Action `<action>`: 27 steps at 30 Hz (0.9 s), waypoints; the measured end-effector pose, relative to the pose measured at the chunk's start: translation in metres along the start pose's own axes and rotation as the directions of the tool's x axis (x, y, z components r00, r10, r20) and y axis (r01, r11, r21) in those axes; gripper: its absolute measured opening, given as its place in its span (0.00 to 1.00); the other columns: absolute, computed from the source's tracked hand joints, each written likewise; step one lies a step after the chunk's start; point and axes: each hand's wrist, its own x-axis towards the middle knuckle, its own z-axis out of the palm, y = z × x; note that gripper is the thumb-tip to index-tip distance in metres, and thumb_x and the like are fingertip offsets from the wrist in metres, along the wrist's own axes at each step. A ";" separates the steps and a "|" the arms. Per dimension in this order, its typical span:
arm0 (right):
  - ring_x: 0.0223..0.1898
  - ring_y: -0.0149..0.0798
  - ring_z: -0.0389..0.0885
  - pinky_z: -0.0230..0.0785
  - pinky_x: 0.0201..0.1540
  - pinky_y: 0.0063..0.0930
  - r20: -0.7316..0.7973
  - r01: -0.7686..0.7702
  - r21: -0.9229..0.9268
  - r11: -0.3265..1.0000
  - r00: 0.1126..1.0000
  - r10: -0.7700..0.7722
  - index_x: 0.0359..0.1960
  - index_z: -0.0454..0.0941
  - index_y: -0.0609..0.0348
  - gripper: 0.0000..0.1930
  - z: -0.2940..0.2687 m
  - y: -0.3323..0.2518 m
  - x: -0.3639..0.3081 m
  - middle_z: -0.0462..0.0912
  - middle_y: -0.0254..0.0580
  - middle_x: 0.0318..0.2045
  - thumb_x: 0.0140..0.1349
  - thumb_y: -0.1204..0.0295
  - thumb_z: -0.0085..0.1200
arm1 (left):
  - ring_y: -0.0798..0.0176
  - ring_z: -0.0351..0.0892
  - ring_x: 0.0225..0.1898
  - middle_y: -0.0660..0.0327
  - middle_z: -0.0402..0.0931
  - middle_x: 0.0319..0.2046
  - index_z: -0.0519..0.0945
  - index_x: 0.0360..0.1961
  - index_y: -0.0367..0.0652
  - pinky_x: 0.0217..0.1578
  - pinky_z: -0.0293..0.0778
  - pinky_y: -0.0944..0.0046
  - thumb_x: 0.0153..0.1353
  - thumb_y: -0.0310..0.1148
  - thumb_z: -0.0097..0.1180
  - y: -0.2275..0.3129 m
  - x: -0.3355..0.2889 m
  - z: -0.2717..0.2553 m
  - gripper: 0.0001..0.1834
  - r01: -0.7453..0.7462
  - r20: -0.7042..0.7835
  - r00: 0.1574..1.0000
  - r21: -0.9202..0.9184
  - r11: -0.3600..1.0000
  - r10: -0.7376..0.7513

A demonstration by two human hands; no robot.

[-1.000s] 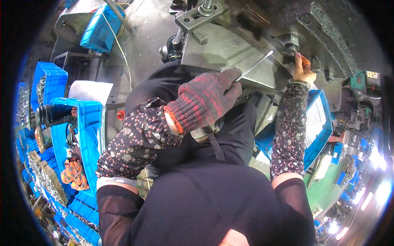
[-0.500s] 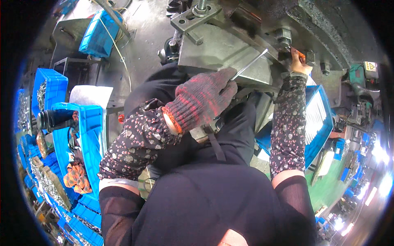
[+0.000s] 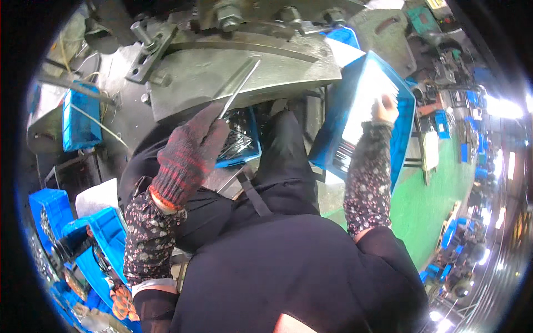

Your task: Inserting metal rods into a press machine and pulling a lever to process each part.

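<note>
My left hand (image 3: 191, 150), in a dark red-and-black knitted glove, closes on a thin metal rod (image 3: 242, 87). The rod's far end slants up over a grey metal machine bed (image 3: 189, 89). On the right, my bare right hand (image 3: 385, 109) is inside a blue bin (image 3: 408, 114), at a stack of bright thin strips (image 3: 358, 119). Its fingers look curled together against the strips; what lies between them is hidden by glare. Floral sleeve covers are on both forearms.
Large bolts (image 3: 229, 15) and a bolted clamp (image 3: 147, 53) stand at the machine's far side. Between my knees sits a blue bin (image 3: 256, 151) of dark shiny parts. More blue bins (image 3: 50, 208) are at the left, and green floor (image 3: 425, 213) lies at the right.
My right hand has come back from the bolt area of the machine to the strips in the right-hand bin. The view has shifted right; my left hand still grips the rod.
</note>
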 end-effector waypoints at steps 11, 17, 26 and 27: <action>0.40 0.46 0.85 0.74 0.47 0.38 -0.325 -0.529 -0.841 0.112 0.660 0.677 0.36 0.85 0.57 0.21 -0.129 -0.003 -0.075 0.86 0.47 0.37 0.48 0.54 0.66 | 0.54 0.80 0.41 0.49 0.80 0.37 0.74 0.55 0.42 0.45 0.72 0.60 0.62 0.38 0.52 -0.014 0.007 0.014 0.21 -0.017 0.012 1.000 0.080 0.997 0.017; 0.44 0.44 0.83 0.73 0.49 0.40 -0.403 -0.640 -0.757 0.132 0.615 0.678 0.41 0.83 0.54 0.21 -0.120 0.002 -0.073 0.85 0.46 0.40 0.51 0.54 0.66 | 0.55 0.80 0.41 0.49 0.80 0.37 0.74 0.55 0.41 0.45 0.72 0.61 0.63 0.39 0.52 -0.020 0.009 0.010 0.22 -0.008 0.032 0.999 -0.018 1.000 0.009; 0.26 0.37 0.81 0.74 0.31 0.33 -0.238 -0.670 -0.379 0.638 0.737 0.632 0.33 0.81 0.71 0.25 -0.151 0.039 -0.051 0.84 0.47 0.28 0.49 0.55 0.69 | 0.53 0.80 0.41 0.51 0.80 0.38 0.75 0.54 0.42 0.44 0.72 0.61 0.63 0.40 0.50 -0.005 0.006 0.003 0.21 -0.044 0.003 0.999 0.069 0.997 0.044; 0.24 0.35 0.81 0.73 0.29 0.32 -0.185 -0.658 -0.309 0.687 0.750 0.635 0.32 0.80 0.71 0.25 -0.153 0.039 -0.047 0.84 0.47 0.27 0.49 0.56 0.69 | 0.53 0.80 0.42 0.51 0.80 0.39 0.74 0.54 0.42 0.44 0.72 0.61 0.63 0.40 0.49 -0.004 0.007 0.002 0.21 -0.025 0.005 1.000 0.049 0.998 0.025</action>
